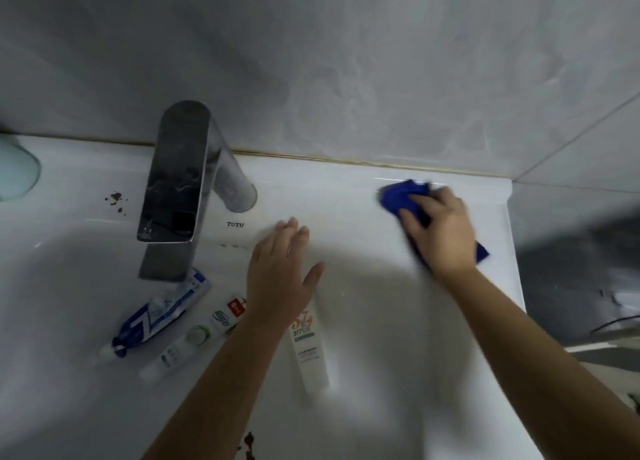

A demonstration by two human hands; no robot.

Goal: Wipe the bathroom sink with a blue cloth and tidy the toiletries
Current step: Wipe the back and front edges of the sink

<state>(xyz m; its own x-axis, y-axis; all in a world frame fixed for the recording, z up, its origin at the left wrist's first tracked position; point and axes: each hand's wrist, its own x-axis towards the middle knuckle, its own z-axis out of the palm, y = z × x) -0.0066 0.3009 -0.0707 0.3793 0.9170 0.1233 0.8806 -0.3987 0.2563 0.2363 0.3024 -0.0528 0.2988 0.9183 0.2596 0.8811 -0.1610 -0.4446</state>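
At the sink's far left edge a pale green object is cut off by the frame. Brown spots mark the surface between it and the tap, which stands at the back edge with its spout reaching toward the basin.

In front of the tap lie three tubes, all on their sides. The blue tube and the green tube lie side by side, slanted. The orange tube lies just to their right, pointing toward the front edge.

The left hand is palm down over the top end of the orange tube. Its fingers are straight and close together, its thumb is spread to the right, and it holds nothing. Whether it touches the surface cannot be told. Its forearm comes up from the front edge, beside a brown stain.

The right hand, well apart from the left, lies flat on the cloth near the back right corner. Its fingers are spread over the bunched blue fabric, pressing it to the surface, and the arm stretches in from the lower right. Cloth shows beyond the fingertips and behind the wrist.
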